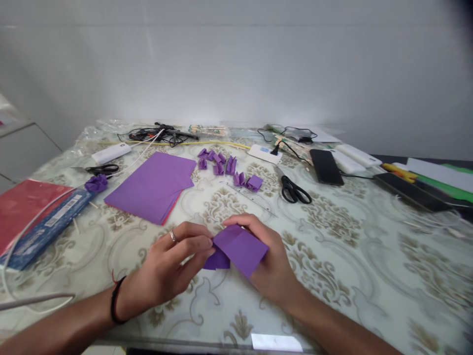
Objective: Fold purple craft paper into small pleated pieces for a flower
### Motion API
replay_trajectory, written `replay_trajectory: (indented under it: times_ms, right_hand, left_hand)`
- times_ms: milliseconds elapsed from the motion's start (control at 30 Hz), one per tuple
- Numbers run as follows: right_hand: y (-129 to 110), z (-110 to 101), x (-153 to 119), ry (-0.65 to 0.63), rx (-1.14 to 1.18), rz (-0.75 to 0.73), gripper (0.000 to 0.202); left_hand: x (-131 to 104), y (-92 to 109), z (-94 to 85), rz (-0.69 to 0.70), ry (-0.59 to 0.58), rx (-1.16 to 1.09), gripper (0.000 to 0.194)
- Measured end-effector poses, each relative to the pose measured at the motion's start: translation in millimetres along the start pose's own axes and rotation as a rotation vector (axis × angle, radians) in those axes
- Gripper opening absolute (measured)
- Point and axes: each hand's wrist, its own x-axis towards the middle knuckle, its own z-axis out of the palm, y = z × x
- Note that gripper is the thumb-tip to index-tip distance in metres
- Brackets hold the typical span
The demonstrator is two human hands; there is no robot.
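A small purple paper square [240,249] is held just above the patterned table [351,256], partly folded. My left hand [173,264] pinches its left edge with the fingertips; a ring sits on one finger and a dark band on the wrist. My right hand [271,261] grips the same paper from behind and underneath, with the thumb on its top edge. A stack of purple paper sheets [153,187] lies beyond my left hand. Several small folded purple pieces [225,167] lie farther back at the centre.
Black scissors [294,191] lie right of the folded pieces, and a second pair [100,169] at the left. A clear ruler [254,199], a purple paper flower [96,183], a blue packet [48,229], red paper [22,207], a black phone [325,166], cables and a power strip [264,154] are also there.
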Motion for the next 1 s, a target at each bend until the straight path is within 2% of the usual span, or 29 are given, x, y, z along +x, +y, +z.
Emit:
replay_trajectory:
  times_ms: [167,300,400,500,633,800,1000]
  right_hand:
    - [-2,1,0,0.009,0.018,0.003,0.032]
    - [-1,4,-1,-0.013,0.040,0.071,0.027]
    - [1,7,0,-0.018,0.093,0.165,0.030]
    - [0,8,2,-0.021,0.090,0.257,0.023]
    - [-2,8,3,-0.022,0.076,0.331,0.013]
    - [-2,8,2,-0.055,0.118,0.320,0.020]
    - [-1,8,3,-0.056,0.171,0.306,0.022]
  left_hand:
    - [-2,0,1.5,-0.061,-0.008,-0.032,0.026]
    - [0,1,5.7,-0.329,-0.055,-0.314,0.034]
    - [4,0,7.8,-0.530,-0.111,-0.555,0.020]
    - [5,0,9.2,-0.638,-0.106,-0.642,0.007]
    - [4,-1,10.4,-0.663,-0.088,-0.681,0.007]
    - [4,-2,9.5,-0.644,-0.118,-0.678,0.009]
    - [6,-1,9.9,-0.488,-0.108,-0.462,0.023]
